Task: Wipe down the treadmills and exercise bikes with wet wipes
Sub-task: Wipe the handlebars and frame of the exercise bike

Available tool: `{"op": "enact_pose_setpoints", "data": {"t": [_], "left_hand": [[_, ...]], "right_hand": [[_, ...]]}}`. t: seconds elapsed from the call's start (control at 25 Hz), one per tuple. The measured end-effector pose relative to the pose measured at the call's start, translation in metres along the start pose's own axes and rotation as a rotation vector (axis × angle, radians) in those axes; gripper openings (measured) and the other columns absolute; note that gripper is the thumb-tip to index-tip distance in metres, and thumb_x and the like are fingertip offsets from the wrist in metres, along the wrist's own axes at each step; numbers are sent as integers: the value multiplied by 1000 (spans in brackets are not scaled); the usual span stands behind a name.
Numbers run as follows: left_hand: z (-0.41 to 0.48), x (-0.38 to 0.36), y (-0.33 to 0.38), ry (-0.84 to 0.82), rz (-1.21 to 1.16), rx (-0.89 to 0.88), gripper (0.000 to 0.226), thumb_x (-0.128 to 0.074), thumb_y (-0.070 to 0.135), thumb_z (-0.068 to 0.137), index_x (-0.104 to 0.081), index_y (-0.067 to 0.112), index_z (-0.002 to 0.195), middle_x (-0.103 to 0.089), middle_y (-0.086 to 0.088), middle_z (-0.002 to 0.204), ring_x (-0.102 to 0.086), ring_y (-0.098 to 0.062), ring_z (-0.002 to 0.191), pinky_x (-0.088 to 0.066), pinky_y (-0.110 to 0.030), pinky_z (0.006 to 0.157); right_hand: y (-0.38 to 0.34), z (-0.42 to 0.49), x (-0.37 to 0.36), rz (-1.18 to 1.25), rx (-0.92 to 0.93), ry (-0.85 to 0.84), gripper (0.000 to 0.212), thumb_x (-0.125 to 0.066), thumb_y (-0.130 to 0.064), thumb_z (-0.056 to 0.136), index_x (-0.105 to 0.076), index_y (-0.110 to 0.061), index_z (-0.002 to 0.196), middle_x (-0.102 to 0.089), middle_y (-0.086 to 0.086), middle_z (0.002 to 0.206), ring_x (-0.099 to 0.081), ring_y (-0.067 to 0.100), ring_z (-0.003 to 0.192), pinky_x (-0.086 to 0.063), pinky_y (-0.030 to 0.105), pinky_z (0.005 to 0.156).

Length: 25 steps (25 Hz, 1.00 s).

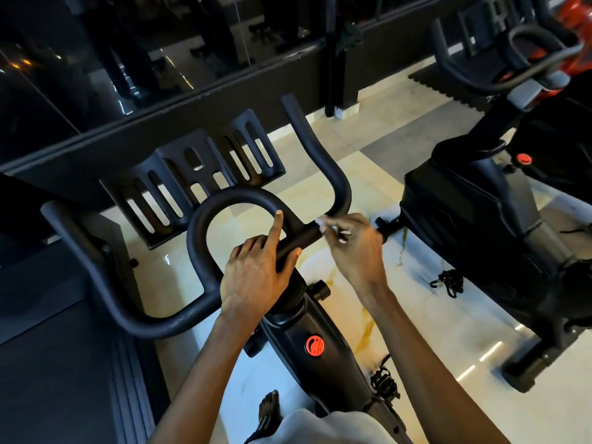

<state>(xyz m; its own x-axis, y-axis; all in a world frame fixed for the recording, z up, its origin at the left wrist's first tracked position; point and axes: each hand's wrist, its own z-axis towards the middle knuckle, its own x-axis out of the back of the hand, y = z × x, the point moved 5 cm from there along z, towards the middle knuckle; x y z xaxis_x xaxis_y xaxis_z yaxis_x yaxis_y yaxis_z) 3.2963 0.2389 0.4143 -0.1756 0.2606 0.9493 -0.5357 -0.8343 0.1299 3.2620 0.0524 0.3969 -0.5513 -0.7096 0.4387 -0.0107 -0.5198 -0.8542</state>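
Grips the middle of the handlebar with the left hand, fingers and thumb curled round the bar, forefinger stretched straight up against the inner loop. Pinches a small white wet wipe in the fingertips of the right hand, pressed to the bar just right of the left hand, where the right horn bends upward. Beyond the loop, at the front edge of the handlebar, a slotted black holder. Below the hands, the stem of the exercise bike, with a red knob on top and a pedal at its right side. Near the bottom edge, a bare foot on the pale glossy floor. To the right, well apart, a second bike. Along the left, a dark ribbed platform.
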Motion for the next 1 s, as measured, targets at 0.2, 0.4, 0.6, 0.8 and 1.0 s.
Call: {"op": "enact_pose_setpoints", "data": {"t": [0.2, 0.4, 0.6, 0.8, 1.0], "left_hand": [[7, -1, 1, -35, 30, -9, 71, -33, 61, 99, -14, 32, 161, -71, -4, 100, -63, -26, 104, -49, -42, 91], [22, -4, 6, -177, 19, -31, 68, -26, 63, 101, -3, 38, 160, -68, -4, 107, -58, -26, 114, -41, -43, 100], [22, -2, 9, -189, -3, -13, 68, -27, 63, 102, -2, 38, 160, -69, -4, 110, -58, -26, 115, -43, -43, 102], [21, -5, 8, -189, 15, -10, 68, -28, 63, 102, -3, 38, 160, -68, -5, 109, -59, -25, 114, -43, -42, 101], [21, -5, 9, -137, 64, 37, 64, -41, 60, 100, -26, 36, 157, -44, -11, 137, -45, -28, 127, -45, -45, 104]], "right_hand": [[10, 24, 13, -57, 30, 54, 18, -73, -19, 91, -78, -31, 103, -68, -9, 101, -64, 0, 86, -54, 21, 85], [13, 36, 13, -89, -23, 74, 18, -70, -16, 92, -79, -30, 99, -71, -9, 101, -63, -1, 90, -53, 23, 89], [10, 24, 10, -76, 44, -1, 16, -72, -18, 91, -79, -30, 101, -69, -10, 100, -62, -3, 88, -45, 5, 79], [15, 50, 17, -80, -23, 112, 16, -70, -14, 92, -79, -26, 97, -69, -8, 98, -62, 4, 88, -53, 23, 88], [11, 14, 11, -113, 48, -32, 17, -71, -20, 93, -78, -31, 103, -67, -14, 100, -61, -2, 86, -39, 0, 77]]}}
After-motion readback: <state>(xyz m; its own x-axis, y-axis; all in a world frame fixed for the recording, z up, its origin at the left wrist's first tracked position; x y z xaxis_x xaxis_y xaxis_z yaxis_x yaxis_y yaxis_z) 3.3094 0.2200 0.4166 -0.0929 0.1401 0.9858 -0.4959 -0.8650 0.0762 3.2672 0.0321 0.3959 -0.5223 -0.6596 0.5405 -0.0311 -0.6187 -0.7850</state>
